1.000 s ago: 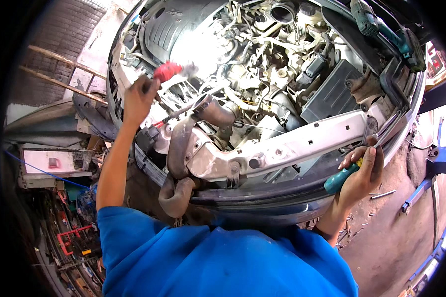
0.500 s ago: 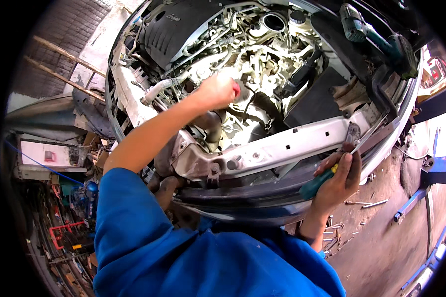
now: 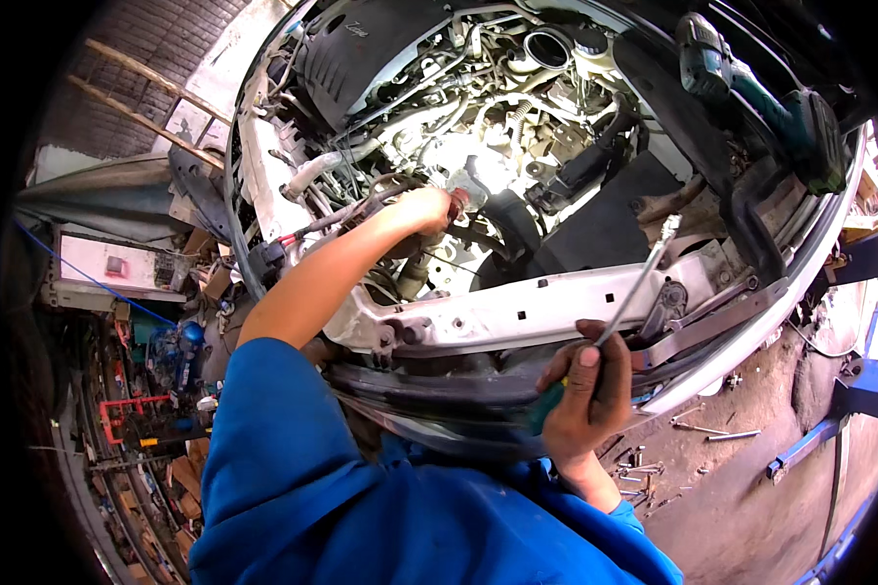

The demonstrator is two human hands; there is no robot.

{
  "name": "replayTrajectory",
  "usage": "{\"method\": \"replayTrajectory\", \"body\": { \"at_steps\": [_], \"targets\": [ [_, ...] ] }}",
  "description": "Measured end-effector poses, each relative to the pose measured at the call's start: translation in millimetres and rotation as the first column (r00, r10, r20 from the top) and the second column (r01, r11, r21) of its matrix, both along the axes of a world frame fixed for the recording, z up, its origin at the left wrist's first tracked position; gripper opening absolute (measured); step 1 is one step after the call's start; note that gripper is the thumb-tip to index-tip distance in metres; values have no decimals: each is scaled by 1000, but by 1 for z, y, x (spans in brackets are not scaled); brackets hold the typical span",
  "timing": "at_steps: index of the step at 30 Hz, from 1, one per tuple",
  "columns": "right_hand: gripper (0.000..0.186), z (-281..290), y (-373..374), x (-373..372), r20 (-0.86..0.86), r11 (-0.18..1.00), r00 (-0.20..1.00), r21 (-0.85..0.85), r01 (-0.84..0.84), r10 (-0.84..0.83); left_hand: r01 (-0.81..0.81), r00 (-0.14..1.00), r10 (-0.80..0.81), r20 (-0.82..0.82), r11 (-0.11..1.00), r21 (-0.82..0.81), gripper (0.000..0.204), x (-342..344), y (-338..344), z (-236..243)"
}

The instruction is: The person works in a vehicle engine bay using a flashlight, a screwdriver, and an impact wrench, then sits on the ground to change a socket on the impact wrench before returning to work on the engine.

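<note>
My right hand (image 3: 587, 395) grips a screwdriver (image 3: 639, 288) in front of the car's pale front crossmember (image 3: 556, 297). Its green handle is mostly hidden in my palm, and the long shaft slants up to the right over the crossmember. Deep among the engine parts, my left hand (image 3: 427, 210) is closed beside a dark hose (image 3: 509, 219), under bright light. Something reddish shows at its fingers, but I cannot make out what they hold.
A teal cordless power tool (image 3: 776, 107) lies along the right side of the engine bay. A black engine cover (image 3: 361, 54) is at the upper left. Loose sockets and tools (image 3: 644, 473) lie on the floor at the right, near a blue metal arm (image 3: 805, 448).
My right hand has moved left with the screwdriver, whose shaft now shows more fully. My left hand has moved slightly lower in the engine bay. The whole view has shifted a little.
</note>
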State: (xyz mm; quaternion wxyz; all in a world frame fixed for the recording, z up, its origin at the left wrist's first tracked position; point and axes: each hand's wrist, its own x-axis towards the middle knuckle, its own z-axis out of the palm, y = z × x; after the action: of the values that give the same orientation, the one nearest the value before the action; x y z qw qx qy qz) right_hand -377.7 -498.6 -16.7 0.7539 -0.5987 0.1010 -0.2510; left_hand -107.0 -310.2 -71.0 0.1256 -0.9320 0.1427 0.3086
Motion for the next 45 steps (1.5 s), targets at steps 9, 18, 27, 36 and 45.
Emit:
{"method": "replayTrajectory", "body": {
  "at_steps": [9,18,27,36,45],
  "targets": [
    [25,1,-7,-2,41,998,999,53,-30,27,-31,992,36,119,999,-38,51,-4,14,-11],
    [30,-2,-12,-1,12,996,1000,88,5,-6,-118,968,166,186,962,-247,39,105,39,-23],
    [36,25,-10,5,-331,994,940,35,101,-84,-360,929,283,-237,834,-418,36,218,140,-152],
    [37,22,11,19,-384,951,882,30,308,-273,-526,829,266,-491,669,-525,35,227,159,-195],
    [37,29,14,30,-430,963,865,-38,268,-258,-584,768,208,-605,615,-530,35,228,151,-214]
  ]
}}
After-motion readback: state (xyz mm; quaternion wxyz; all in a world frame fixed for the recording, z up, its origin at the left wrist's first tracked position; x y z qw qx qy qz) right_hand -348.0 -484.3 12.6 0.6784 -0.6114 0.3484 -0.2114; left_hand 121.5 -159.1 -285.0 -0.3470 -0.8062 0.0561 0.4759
